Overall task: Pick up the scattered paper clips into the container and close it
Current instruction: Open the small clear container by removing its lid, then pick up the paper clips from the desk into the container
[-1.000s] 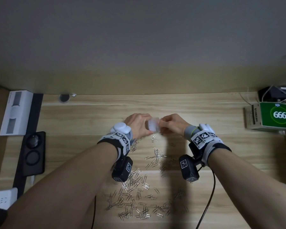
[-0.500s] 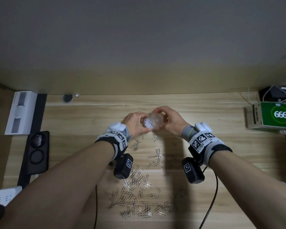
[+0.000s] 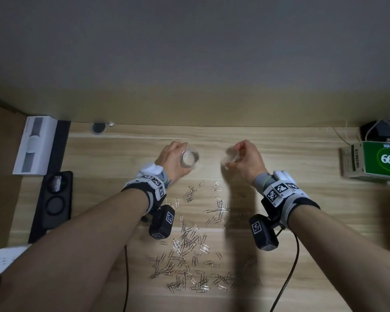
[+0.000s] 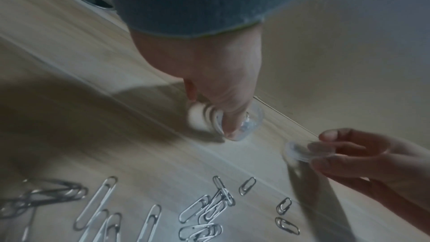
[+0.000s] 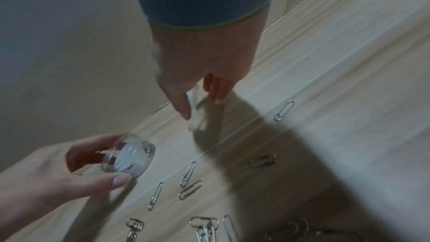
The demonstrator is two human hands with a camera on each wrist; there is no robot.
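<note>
Fingers of the left hand (image 3: 170,159) curl round the small clear round plastic container (image 3: 189,159) and hold it with its open mouth up, at about 11 o'clock from the pile of clips. It sits low over the light wooden desk (image 3: 302,154); I cannot tell if its bottom touches the wood. From the right wrist camera a few clips seem to be inside it.

The right hand (image 3: 245,158) pinches the clear round plastic lid (image 3: 231,157) between thumb and fingers, at about 1 o'clock from the pile. The lid is blurry and well apart from the container, with bare desk between them.

Nearly all the thin silver wire paper clips (image 3: 189,248) lie loose on the desk, spread from just below the hands down toward 6 o'clock, near the person.

I think the step now is to put both parts down so the picking can start. To do it well:

- Stand the container flat, mouth up, close to the clips at 12 o'clock of the pile, so each trip is short.
- Lay the lid off to 3 o'clock, away from the clips, where it will not be bumped or lost. It is clear and easy to miss on pale wood.
- Push the clips together into a heap first, then lift small bunches.
- Keep one hand on the container, because it is light and could tip or roll.
</note>
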